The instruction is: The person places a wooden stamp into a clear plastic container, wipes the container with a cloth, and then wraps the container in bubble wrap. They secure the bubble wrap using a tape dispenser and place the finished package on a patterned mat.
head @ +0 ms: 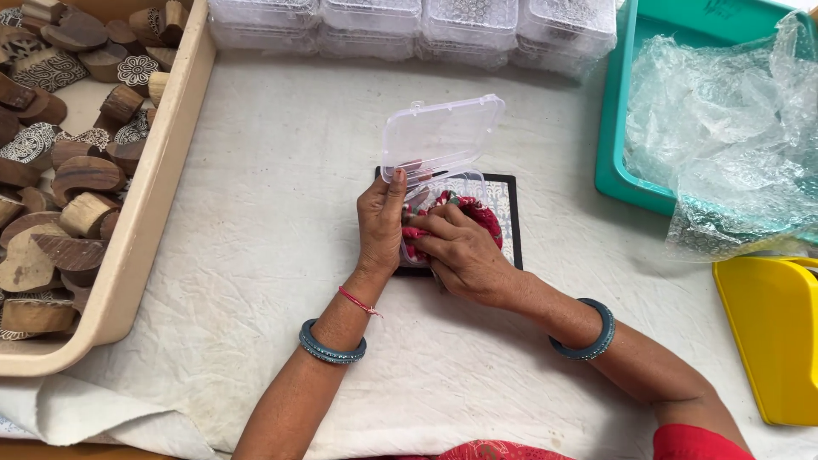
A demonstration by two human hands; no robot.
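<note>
A small clear plastic box [467,183] stands open at the table's middle, its hinged lid [441,135] tilted up and back. The box rests on a black-edged patterned card [509,213]. My left hand [380,228] grips the box's left side, thumb near the hinge. My right hand [463,254] presses a red patterned cloth [483,215] down into the box. Both wrists wear blue-grey bangles, and a red thread circles the left wrist.
A beige tray [162,162] of carved wooden printing blocks fills the left. Stacked clear boxes [409,21] line the far edge. A teal bin [622,128] with crumpled clear plastic wrap [733,119] sits at right, a yellow object [771,332] below it. A wrinkled white cloth [256,238] covers the table.
</note>
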